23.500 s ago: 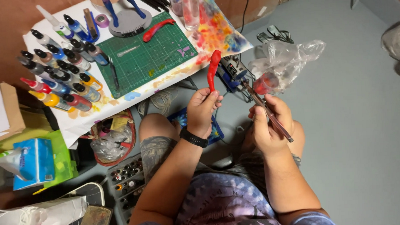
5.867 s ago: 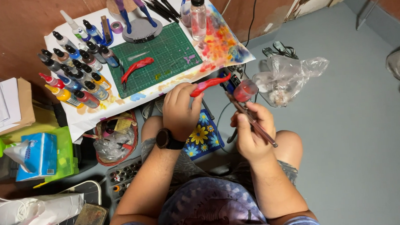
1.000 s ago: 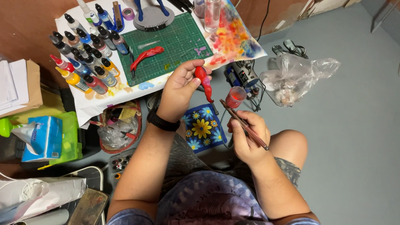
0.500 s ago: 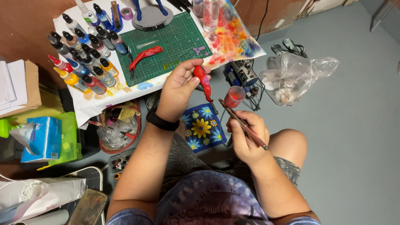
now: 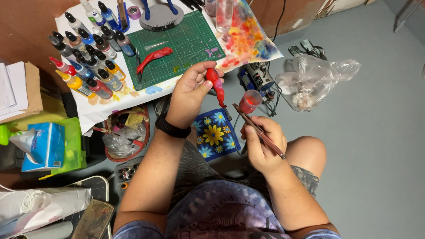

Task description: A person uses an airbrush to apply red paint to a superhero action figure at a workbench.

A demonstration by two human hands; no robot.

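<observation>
Fingers (image 5: pixel 202 81) of the left hand (image 5: pixel 188 94) pinched a small red piece (image 5: pixel 215 84). The right hand (image 5: pixel 262 142) was closed around a thin brush (image 5: pixel 258 131).

Paint bottles (image 5: pixel 88 58) crowd beside a green cutting mat (image 5: pixel 176 47); a tissue box (image 5: pixel 44 146) sits lower left.

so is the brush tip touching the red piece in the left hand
Apart. The head view shows a plain gap: the brush in the right hand ends near the small red cup, clear of the red piece in the left hand.
</observation>
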